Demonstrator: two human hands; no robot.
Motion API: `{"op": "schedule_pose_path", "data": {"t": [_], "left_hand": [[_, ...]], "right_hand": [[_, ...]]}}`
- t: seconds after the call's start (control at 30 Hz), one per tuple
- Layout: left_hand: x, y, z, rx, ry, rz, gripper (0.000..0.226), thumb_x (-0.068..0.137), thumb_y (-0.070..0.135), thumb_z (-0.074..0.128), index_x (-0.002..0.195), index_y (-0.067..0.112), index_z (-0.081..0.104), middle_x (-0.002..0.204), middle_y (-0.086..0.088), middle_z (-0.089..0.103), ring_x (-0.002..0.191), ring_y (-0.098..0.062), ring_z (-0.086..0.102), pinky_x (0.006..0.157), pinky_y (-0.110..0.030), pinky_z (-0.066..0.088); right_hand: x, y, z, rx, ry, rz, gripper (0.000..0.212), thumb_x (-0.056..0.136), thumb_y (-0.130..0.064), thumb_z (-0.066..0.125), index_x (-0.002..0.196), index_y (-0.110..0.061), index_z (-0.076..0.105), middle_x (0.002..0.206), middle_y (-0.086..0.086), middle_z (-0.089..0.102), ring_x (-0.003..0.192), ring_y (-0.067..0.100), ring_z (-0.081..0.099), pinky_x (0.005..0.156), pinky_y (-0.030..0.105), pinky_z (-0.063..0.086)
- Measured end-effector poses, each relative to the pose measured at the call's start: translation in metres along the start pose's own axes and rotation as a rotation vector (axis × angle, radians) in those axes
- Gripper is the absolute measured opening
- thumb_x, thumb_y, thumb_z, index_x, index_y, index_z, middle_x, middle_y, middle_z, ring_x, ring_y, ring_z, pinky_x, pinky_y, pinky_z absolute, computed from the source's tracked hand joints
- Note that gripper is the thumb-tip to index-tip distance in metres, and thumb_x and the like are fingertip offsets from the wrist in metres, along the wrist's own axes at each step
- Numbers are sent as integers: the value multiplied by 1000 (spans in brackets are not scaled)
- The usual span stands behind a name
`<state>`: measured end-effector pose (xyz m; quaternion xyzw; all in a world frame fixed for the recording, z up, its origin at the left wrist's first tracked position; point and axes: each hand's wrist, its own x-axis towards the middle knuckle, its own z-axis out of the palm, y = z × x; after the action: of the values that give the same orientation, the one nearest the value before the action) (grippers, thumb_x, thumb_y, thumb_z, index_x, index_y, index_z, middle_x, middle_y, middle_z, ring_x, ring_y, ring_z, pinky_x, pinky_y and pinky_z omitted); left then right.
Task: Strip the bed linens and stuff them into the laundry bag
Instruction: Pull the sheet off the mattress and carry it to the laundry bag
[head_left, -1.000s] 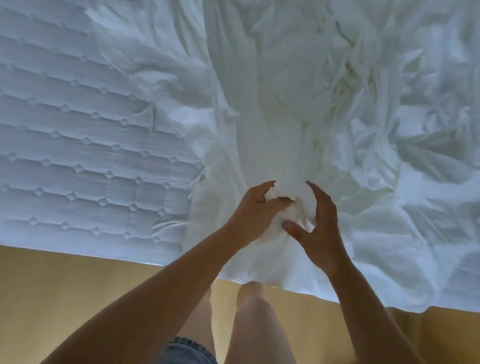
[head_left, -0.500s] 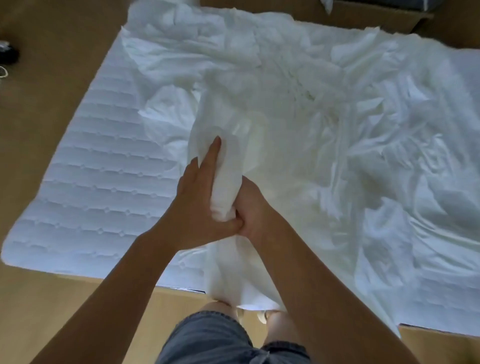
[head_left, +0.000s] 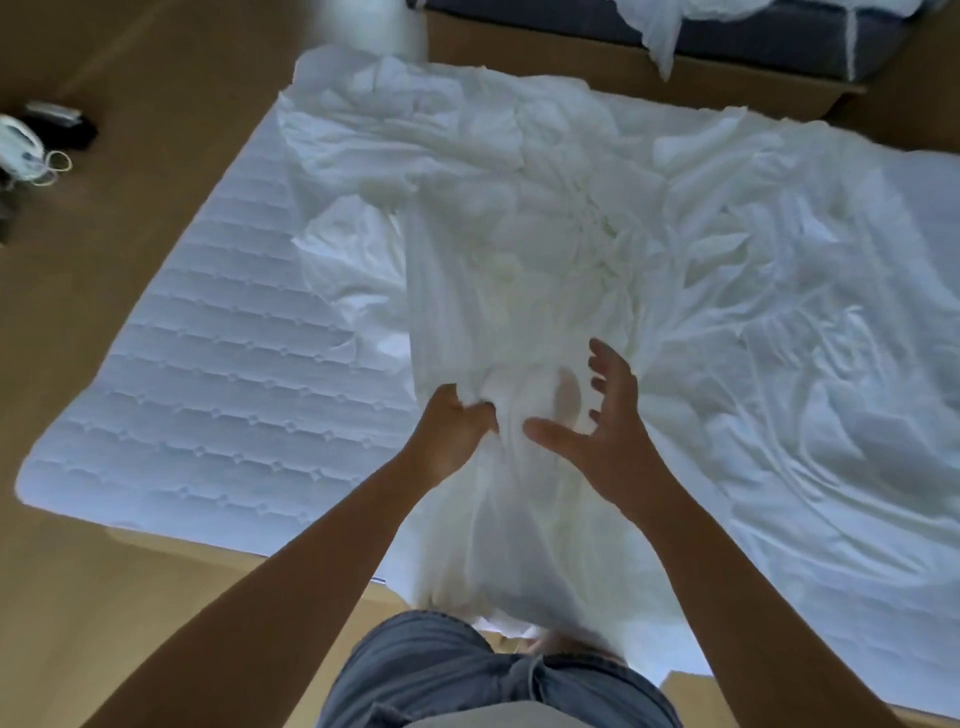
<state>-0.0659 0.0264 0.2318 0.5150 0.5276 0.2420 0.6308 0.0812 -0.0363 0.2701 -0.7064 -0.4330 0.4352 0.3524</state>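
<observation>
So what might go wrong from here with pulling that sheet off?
Only the left hand grips the bunched sheet; the right hand is open, so the bundle may slip loose. The sheet's end hangs off the mattress edge by the person's legs, so it might get stepped on. Much of it lies spread wide, so it may snag.

The left forearm (head_left: 291, 571) and right forearm (head_left: 727, 597) reach forward, bare. The left hand (head_left: 454, 434) grips a bunch of the white sheet (head_left: 509, 291) in curled fingers. Just beside it, the right hand (head_left: 613, 441) has fingers spread and thumb out, holding nothing
</observation>
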Motion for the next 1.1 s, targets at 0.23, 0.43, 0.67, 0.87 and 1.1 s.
{"op": "schedule_pose_path", "data": {"t": [0.23,0.43,0.67,0.87,1.1], "left_hand": [[3,32,22,-54,-328,-372,16,75,24,54,86,12,56,88,-6,53,86,-21,52,81,-29,42],[-11,17,35,835,-90,259,102,72,65,65,151,26,15,151,-9,26,139,-25,26,113,-42,27],[2,-12,52,1292,-56,1067,111,54,74,68,145,25,26,149,-20,23,137,-38,24,100,-64,29],[22,7,55,1087,-182,1116,61,69,52,52,122,23,44,95,-8,70,72,-26,68,58,-32,53],[20,29,43,695,-310,-40,35,63,29,87,91,21,68,70,6,61,61,-12,56,53,-22,40]], "right_hand": [[-4,36,-12,-123,-121,-127,69,64,-37,85,116,-45,40,112,-21,56,103,3,54,88,27,47],[18,54,-29,421,-23,270,26,83,-18,70,108,-14,67,100,7,72,92,24,68,79,38,55],[25,40,-63,699,-405,630,39,77,-32,62,108,-9,67,98,12,70,92,27,66,81,39,51],[16,28,-63,241,-376,549,30,100,-30,38,101,-13,62,89,7,68,83,19,63,81,33,48],[-16,48,-44,-632,-50,-367,102,63,-74,58,147,-26,25,144,7,30,131,22,24,106,37,28]]}}
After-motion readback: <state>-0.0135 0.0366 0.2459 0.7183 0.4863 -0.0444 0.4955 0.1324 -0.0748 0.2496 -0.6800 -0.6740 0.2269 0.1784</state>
